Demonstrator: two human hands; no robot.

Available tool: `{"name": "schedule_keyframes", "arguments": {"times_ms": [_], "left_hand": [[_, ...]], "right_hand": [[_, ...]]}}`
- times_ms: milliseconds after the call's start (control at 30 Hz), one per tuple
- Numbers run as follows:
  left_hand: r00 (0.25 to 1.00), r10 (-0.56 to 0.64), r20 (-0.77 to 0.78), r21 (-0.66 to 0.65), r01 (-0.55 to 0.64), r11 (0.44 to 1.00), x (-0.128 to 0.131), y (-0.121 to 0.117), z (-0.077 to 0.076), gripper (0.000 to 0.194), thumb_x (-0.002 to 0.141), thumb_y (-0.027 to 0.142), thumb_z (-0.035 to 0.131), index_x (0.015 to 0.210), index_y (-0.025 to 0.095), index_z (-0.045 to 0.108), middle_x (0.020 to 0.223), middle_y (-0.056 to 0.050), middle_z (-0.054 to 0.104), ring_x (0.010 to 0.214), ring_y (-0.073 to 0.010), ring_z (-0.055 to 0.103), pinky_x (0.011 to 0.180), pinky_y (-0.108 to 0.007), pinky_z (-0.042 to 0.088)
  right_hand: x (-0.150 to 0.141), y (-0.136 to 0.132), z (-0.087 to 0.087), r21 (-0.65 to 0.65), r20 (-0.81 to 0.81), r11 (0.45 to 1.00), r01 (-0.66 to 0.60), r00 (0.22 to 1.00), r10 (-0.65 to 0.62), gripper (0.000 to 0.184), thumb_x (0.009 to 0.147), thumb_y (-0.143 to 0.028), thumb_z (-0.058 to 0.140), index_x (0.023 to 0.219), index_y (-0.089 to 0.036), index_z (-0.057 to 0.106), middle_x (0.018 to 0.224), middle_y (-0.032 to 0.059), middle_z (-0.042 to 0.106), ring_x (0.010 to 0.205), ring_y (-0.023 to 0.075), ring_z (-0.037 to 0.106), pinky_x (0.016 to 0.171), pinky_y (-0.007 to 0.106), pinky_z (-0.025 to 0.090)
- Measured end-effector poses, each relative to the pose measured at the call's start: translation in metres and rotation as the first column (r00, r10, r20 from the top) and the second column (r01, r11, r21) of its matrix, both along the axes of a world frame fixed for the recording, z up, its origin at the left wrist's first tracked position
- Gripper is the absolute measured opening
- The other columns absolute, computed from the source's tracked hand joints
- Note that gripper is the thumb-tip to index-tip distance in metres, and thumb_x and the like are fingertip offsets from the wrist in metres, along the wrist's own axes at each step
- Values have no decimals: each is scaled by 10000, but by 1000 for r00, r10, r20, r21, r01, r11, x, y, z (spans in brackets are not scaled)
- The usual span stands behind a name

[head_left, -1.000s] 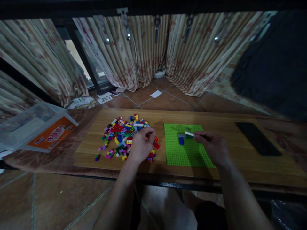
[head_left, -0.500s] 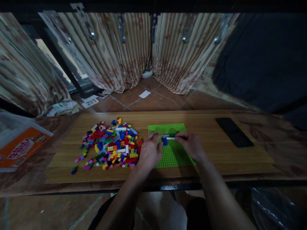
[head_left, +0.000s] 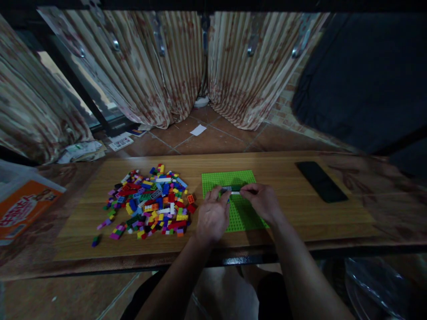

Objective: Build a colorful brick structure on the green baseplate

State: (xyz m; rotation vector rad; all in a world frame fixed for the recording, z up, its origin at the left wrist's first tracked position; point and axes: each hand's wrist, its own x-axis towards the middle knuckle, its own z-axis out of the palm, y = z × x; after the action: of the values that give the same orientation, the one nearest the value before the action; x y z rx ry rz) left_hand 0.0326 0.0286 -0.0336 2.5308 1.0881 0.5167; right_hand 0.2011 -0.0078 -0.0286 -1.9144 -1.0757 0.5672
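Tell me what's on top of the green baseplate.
Over the green baseplate show a dark green brick, part of a grey brick, and a white brick that the right hand holds. What the left hand covers cannot be seen.

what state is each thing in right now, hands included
Green baseplate: flat, partly covered
White brick: gripped at its right end, seating unclear
Left hand: fingers bent over the baseplate, grip unclear
Right hand: fingertips pinched on the white brick
Loose bricks: heaped and scattered
Black slab: lying flat
Plastic box: cut off by frame, lid unclear
Curtains: hanging down
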Motion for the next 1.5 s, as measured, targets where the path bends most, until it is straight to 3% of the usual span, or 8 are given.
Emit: {"name": "schedule_keyframes", "arguments": {"times_ms": [433,700,1033,1500], "left_hand": [[997,17,-74,74,-12,997,3,-4,-6,397,899,205,450,1287,196,534,1339,-107,498,1154,-253,495,1014,-410,435],[989,48,-137,57,-41,998,8,-8,0,402,905,176,418,1288,152,537,1345,-149,500,1149,-284,503,974,-435,455],[979,95,-178,80,-82,993,11,-12,1,442,886,142,402,1305,197,530,1346,-122,507,1112,-273,526,905,-438,495],[981,94,-170,34,-90,995,13,-14,5,425,885,145,412,1293,167,531,1279,-147,531,1098,-296,515,899,-452,481]], "right_hand": [[-6,10,-4,-14,185,997,76,980,-72,173,714,-360,648,673,-198,693,655,34,695,605,186,609,608,318,440],[7,7,-9,-21,143,997,76,987,-73,299,772,-453,594,755,-178,711,683,57,705,624,197,623,615,323,444],[3,8,-10,-37,270,995,98,959,-85,168,706,-368,670,682,-204,701,662,37,697,609,186,618,601,319,442],[5,13,-10,-98,206,992,85,976,-63,133,698,-318,691,665,-189,695,679,48,701,634,196,622,633,324,441]]}}
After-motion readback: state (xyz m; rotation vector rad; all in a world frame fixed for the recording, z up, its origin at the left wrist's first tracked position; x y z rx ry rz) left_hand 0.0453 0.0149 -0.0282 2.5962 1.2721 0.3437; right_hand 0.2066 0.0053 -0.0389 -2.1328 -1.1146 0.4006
